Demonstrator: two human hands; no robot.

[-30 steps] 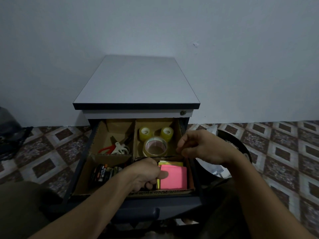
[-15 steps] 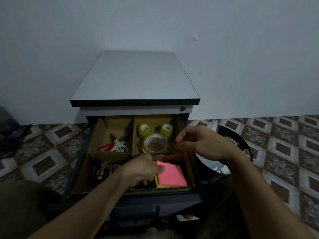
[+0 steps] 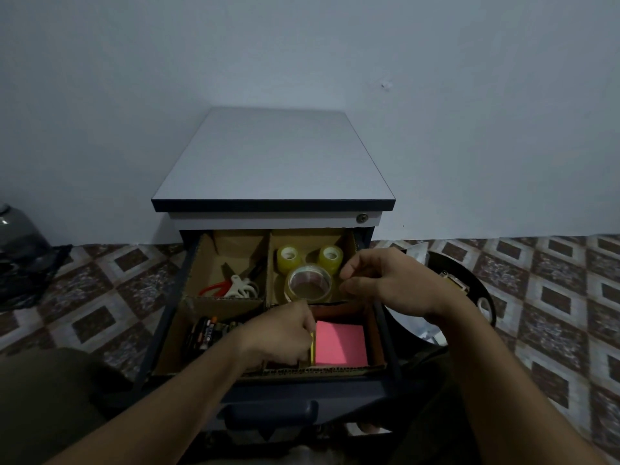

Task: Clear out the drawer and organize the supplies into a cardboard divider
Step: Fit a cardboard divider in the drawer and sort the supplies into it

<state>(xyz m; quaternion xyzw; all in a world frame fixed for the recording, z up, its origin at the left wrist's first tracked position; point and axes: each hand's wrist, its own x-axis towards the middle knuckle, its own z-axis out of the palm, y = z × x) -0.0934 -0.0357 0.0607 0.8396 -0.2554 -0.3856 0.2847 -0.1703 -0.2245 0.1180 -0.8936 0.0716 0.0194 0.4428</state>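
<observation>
Lying just beside left hand (image 3: 285, 330) fingers (image 3: 310, 325): pink note pad (image 3: 340, 344).

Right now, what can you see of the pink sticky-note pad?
The pink sticky-note pad is a square paper stack, pink on top, lying flat in the front right compartment of the cardboard divider. A yellow strip shows along its left edge, where curled fingers of the left hand meet it. Whether they grip it is unclear.

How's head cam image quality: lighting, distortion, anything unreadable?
Head view: dim, bluish light; dark items in the front-left compartment unreadable; wide-angle stretches floor tiles near the edges; faint sheen on the large tape roll; left hand and right hand sharp.
</observation>
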